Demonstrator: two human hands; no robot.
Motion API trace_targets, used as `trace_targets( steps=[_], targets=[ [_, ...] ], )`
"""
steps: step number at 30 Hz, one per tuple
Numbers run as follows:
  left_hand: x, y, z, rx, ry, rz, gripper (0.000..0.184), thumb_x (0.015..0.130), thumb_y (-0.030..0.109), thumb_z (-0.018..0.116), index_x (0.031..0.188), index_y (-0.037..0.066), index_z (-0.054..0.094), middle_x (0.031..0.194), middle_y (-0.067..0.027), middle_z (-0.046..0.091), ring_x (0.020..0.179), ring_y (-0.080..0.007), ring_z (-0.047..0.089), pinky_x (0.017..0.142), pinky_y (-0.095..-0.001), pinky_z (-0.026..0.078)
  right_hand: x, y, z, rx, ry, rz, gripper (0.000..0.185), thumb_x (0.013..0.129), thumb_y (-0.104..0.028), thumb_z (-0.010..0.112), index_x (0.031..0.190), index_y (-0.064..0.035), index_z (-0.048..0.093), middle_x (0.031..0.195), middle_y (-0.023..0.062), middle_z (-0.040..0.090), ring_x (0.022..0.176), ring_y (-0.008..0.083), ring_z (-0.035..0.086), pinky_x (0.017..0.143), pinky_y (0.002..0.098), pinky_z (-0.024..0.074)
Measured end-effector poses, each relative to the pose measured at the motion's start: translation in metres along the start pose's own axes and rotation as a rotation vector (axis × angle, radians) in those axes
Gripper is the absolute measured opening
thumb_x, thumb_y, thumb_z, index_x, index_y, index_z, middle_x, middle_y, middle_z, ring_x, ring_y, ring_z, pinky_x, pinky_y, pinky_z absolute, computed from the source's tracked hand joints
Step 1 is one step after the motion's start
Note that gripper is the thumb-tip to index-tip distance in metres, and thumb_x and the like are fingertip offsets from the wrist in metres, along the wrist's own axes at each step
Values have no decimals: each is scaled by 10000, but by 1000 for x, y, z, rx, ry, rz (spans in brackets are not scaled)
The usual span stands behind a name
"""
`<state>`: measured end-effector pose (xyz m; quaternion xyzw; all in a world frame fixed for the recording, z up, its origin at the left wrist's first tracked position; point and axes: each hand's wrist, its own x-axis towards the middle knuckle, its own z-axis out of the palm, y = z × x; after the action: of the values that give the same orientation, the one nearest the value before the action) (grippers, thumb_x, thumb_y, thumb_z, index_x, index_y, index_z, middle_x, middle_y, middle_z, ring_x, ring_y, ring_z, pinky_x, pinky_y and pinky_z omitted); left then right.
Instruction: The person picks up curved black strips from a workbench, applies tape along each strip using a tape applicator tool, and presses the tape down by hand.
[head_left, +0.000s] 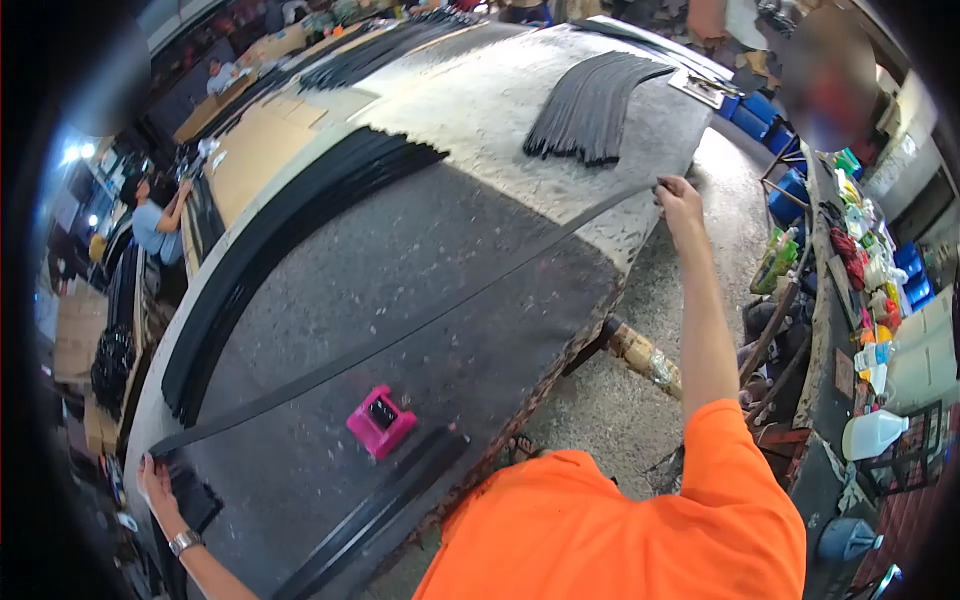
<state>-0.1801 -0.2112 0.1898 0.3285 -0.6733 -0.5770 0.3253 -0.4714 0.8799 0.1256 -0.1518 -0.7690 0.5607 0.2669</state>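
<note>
A long, flat black strip [380,346] stretches diagonally across the dark table top [440,240]. My left hand [160,492], with a metal watch on its wrist, pinches the strip's near-left end at the table edge. At the far right, my right hand [682,208] grips the other end just past the table's edge. Below the strip sits a bright pink holder [362,430] with a black piece in its middle. Several shiny dark strips [375,510] lie beside it, close to my body. A short black stack [198,505] rests near my left hand.
A curved bundle of black strips [250,245] lies along the table's left side, and a grey bundle [595,105] at the far end. Cardboard [265,150] and a seated person [155,225] are at left. A cluttered bench with jugs [872,435] runs along the right.
</note>
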Motion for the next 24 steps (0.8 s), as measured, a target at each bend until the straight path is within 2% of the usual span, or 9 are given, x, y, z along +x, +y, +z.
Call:
trace_targets(
  steps=[1, 2, 5, 7, 9, 12, 16, 21, 24],
  targets=[
    [-17, 0, -11, -92, 84, 16, 228, 993, 287, 725, 1027, 82, 631, 828, -4, 616, 722, -98, 634, 588, -210, 514, -10, -15, 24, 83, -51, 86, 249, 970, -113, 650, 1210, -56, 682, 1067, 35, 732, 917, 186, 704, 757, 332, 553],
    [-36, 0, -26, -89, 180, -132, 228, 977, 236, 747, 1066, 67, 621, 939, -41, 637, 820, -114, 656, 677, -213, 549, -21, -24, 46, 162, -108, 179, 252, 975, -112, 651, 1221, -59, 675, 1074, 29, 721, 915, 179, 700, 750, 324, 553],
    [-34, -84, -98, -251, 159, -179, 207, 997, 189, 717, 1013, 4, 628, 934, -101, 689, 825, -169, 703, 607, -233, 556, -42, -11, 111, 405, -247, 304, 247, 992, -123, 654, 1235, -82, 653, 1012, 35, 703, 881, 154, 690, 723, 305, 546],
    [-62, -144, -120, -472, 166, -205, 257, 1018, 187, 675, 1048, -64, 632, 935, -111, 701, 858, -190, 711, 825, -261, 613, -59, 11, 151, 454, -301, 395, 236, 1000, -131, 650, 1229, -76, 635, 980, 38, 691, 867, 164, 690, 728, 338, 567],
    [-114, -189, -118, -572, 326, -245, 291, 1033, 185, 639, 1061, -103, 605, 1078, -174, 678, 977, -237, 696, 921, -315, 625, -79, 38, 178, 521, -312, 476, 250, 992, -123, 648, 1235, -71, 629, 950, 29, 687, 823, 164, 677, 732, 358, 571],
    [-190, -238, -99, -676, 431, -314, 329, 1049, 171, 608, 1120, -148, 566, 1102, -185, 670, 1032, -251, 678, 1021, -330, 601, -111, 78, 185, 544, -315, 589, 284, 988, -127, 647, 1262, -62, 609, 1070, 81, 668, 907, 232, 676, 766, 428, 587],
    [-242, -266, -99, -563, 586, -513, 324, 1074, 175, 568, 1175, -133, 568, 1166, -200, 681, 1098, -279, 683, 1009, -353, 599, -129, 89, 168, 455, -308, 640, 307, 989, -148, 644, 1278, -53, 599, 1164, 108, 646, 1079, 290, 658, 831, 463, 587],
    [-301, -199, -71, -5, 478, -795, 292, 1072, 161, 551, 1247, -69, 596, 1266, -190, 688, 1140, -272, 709, 913, -296, 599, -154, 74, 136, -206, -506, 414, 337, 987, -238, 665, 1295, -107, 695, 1262, 97, 682, 1169, 244, 647, 881, 387, 560],
    [-309, -196, -52, 383, 401, -611, 358, 1007, 145, 667, 1299, -48, 592, 1242, -156, 692, 1069, -202, 706, 888, -323, 575, -199, 79, 125, -731, -549, -263, 384, 938, -214, 693, 1301, -91, 692, 1337, 168, 663, 1226, 326, 621, 960, 444, 526]
  ],
)
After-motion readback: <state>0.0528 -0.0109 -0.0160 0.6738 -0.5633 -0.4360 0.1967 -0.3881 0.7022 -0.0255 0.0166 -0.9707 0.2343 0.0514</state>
